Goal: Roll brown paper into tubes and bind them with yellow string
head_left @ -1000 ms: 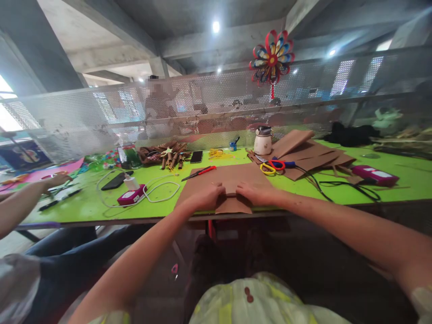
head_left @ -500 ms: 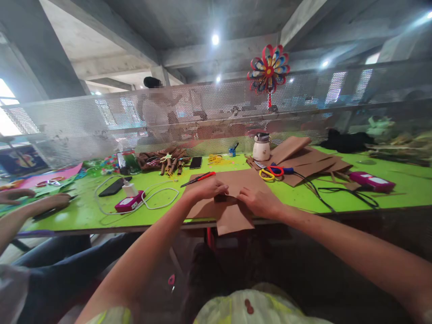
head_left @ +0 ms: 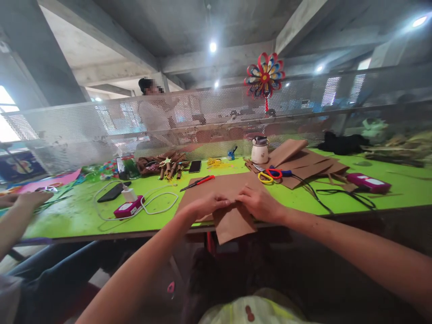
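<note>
1. Centrally, a small piece of brown paper sits between the hands at the table's front edge, its lower end reaching past that edge.
2. The left hand pinches its upper edge with bent fingers; the right hand grips the same edge from the other side, the 2 sets of fingertips near each other.
3. Just beyond and partly under the hands, a larger brown sheet lies flat on the green table.
4. A slim red-and-black tool rests across the sheet's far left corner.
5. At its far right are scissors with 1 yellow and 1 red handle, beside a blue-handled tool.
6. Behind those stand a pale bottle and, to its right, a pile of brown paper.
7. Leftward lie a magenta power block, a white cable and 2 dark phones.
8. At far left, a co-worker's hand is over the table; its grip I cannot tell.
</note>
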`<control>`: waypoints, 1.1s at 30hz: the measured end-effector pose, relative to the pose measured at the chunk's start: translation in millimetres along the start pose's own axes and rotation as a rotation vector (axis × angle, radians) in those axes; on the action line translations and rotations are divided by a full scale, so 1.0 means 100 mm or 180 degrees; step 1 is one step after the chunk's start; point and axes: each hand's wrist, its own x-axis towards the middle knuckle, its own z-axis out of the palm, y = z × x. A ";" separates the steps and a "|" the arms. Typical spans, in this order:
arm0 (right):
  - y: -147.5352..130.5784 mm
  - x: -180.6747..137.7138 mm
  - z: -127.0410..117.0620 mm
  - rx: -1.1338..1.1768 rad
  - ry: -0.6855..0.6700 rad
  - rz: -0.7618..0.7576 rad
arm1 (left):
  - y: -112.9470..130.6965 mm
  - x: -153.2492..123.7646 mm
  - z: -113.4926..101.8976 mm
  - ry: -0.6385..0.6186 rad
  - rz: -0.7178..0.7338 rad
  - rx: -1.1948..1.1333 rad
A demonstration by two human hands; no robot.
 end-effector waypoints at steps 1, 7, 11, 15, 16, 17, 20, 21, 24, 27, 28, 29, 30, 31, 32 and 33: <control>0.01 -0.01 -0.01 0.0331 0.0086 0.0169 | 0.01 -0.03 0.00 0.0013 0.0038 0.0100; 0.04 -0.05 -0.12 0.2505 -0.0066 0.1565 | 0.09 -0.18 0.03 0.0192 0.0338 0.0832; -0.13 0.01 -0.16 0.3163 -0.0333 0.1958 | 0.14 -0.22 0.11 0.0371 0.0515 0.0982; -0.31 0.09 -0.20 0.3286 -0.0225 0.2309 | 0.24 -0.27 0.19 0.0478 0.0619 0.0893; -0.33 0.10 -0.21 0.3289 -0.0161 0.2380 | 0.27 -0.29 0.21 0.0504 0.0641 0.0880; -0.34 0.10 -0.22 0.3299 -0.0111 0.2418 | 0.30 -0.31 0.22 0.0535 0.0658 0.0879; -0.35 0.07 -0.26 0.3269 -0.0038 0.2316 | 0.35 -0.35 0.25 0.0617 0.0660 0.0911; -0.34 0.05 -0.28 0.3218 -0.0020 0.2258 | 0.35 -0.37 0.25 0.0633 0.0643 0.0932; -0.34 0.01 -0.34 0.3004 0.0025 0.2101 | 0.35 -0.42 0.25 0.0648 0.0551 0.1018; -0.37 -0.01 -0.42 0.2829 0.0013 0.1939 | 0.37 -0.50 0.26 0.0715 0.0487 0.1102; -0.38 -0.02 -0.45 0.2764 0.0005 0.1878 | 0.39 -0.53 0.26 0.0774 0.0486 0.1159; -0.39 -0.02 -0.48 0.2688 -0.0005 0.1812 | 0.41 -0.57 0.27 0.0849 0.0501 0.1243; -0.41 -0.02 -0.52 0.2596 -0.0013 0.1738 | 0.44 -0.60 0.29 0.0929 0.0526 0.1358; -0.42 -0.01 -0.56 0.2491 -0.0018 0.1653 | 0.48 -0.64 0.30 0.1005 0.0560 0.1489; -0.43 -0.01 -0.59 0.2378 -0.0020 0.1563 | 0.51 -0.67 0.31 0.1067 0.0590 0.1627; -0.44 -0.01 -0.62 0.2261 -0.0015 0.1473 | 0.53 -0.69 0.32 0.1117 0.0610 0.1757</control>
